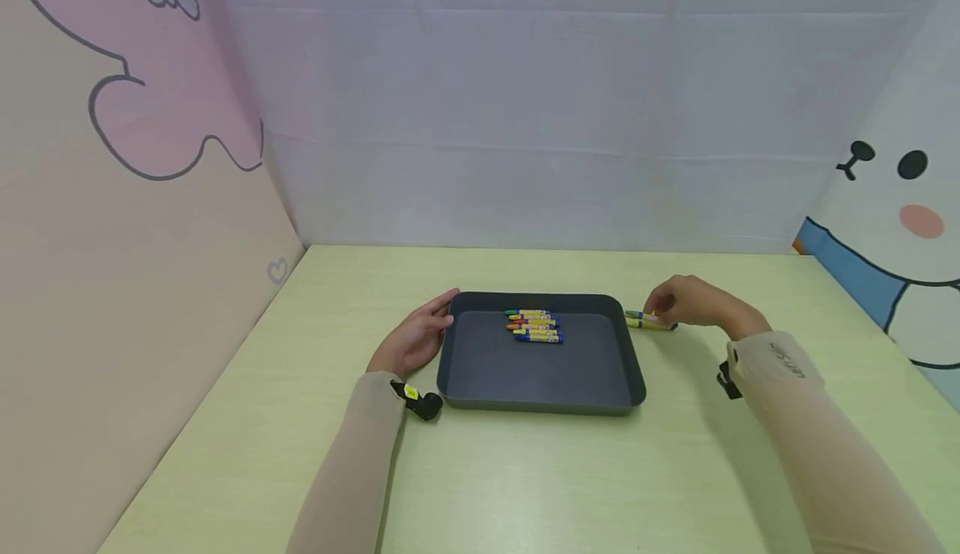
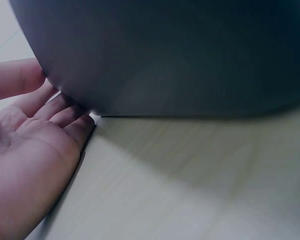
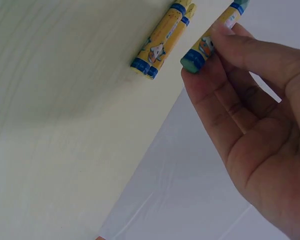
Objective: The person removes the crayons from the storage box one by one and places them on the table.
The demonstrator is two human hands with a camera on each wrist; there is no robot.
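Observation:
A dark grey tray [image 1: 592, 371] lies on the table, with several crayons [image 1: 534, 326] in yellow-and-blue wrappers side by side towards its back; green, red, orange and blue tips show. My left hand [image 1: 411, 341] rests at the tray's left wall. In the left wrist view, the thumb and fingers of my left hand [image 2: 37, 150] touch the tray's wall [image 2: 155, 60]. To the right of the tray, my right hand [image 1: 693, 300] pinches a green crayon [image 3: 197, 57] between thumb and fingers. Two yellow crayons [image 3: 160, 42] lie together on the table beside it.
The pale wood-look table [image 1: 510, 479] meets a white cloth backdrop [image 1: 525, 121] at the back. Side panels with cartoon drawings stand at left and right. A black wrist camera [image 1: 423, 404] is strapped to the left sleeve, near the tray's front left corner.

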